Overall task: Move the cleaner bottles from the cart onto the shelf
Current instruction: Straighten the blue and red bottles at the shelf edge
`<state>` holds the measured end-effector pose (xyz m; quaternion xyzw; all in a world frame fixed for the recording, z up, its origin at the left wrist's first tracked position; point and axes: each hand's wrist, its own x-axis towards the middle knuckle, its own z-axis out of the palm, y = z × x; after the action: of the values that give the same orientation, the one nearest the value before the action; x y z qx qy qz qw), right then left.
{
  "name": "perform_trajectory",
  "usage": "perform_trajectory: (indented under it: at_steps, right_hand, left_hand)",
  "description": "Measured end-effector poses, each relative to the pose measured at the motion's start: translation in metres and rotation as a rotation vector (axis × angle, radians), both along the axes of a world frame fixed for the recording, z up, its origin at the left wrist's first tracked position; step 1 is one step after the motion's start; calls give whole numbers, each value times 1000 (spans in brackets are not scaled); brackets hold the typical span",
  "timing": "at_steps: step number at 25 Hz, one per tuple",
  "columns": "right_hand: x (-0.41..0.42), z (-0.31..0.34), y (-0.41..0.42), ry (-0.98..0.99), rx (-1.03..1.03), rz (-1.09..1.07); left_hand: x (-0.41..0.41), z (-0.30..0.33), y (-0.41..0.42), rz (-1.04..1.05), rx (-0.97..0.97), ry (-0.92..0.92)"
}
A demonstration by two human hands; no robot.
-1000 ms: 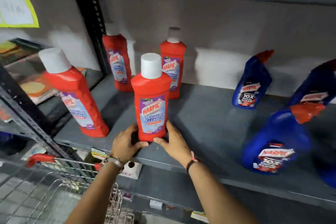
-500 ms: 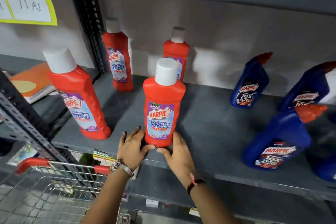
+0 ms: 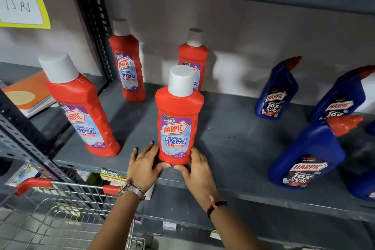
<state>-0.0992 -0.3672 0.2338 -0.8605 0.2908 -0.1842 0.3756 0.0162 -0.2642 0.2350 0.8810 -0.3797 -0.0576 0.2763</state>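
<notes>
A red Harpic bathroom cleaner bottle (image 3: 178,119) with a white cap stands upright near the front edge of the grey shelf (image 3: 233,148). My left hand (image 3: 144,166) and my right hand (image 3: 197,172) clasp its base from either side, thumbs meeting at the front. Three more red bottles stand on the shelf: one at front left (image 3: 81,107), one at back left (image 3: 126,67), and one right behind the held bottle (image 3: 192,55). The wire cart (image 3: 67,191) with red handle ends sits below at the left; I cannot see what is inside it.
Blue Harpic bottles stand on the shelf's right side, at the back (image 3: 276,91), far right (image 3: 341,99) and front right (image 3: 306,154). A perforated upright post (image 3: 91,26) bounds the shelf on the left. A yellow price sign (image 3: 20,0) hangs above orange books (image 3: 28,91).
My hands have slid the held red bottle a little to the right, in front of the back middle bottle. My fingers now lie flatter along its base.
</notes>
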Motion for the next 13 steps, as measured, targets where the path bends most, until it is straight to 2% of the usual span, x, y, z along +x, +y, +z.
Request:
perform_trajectory:
  at_steps: [7, 13]
  right_hand:
    - [-4, 0, 1, 59, -26, 43]
    - [-6, -3, 14, 80, -142, -25]
  left_hand:
    - [1, 2, 5, -78, -6, 63]
    - [-8, -7, 5, 21, -106, 53]
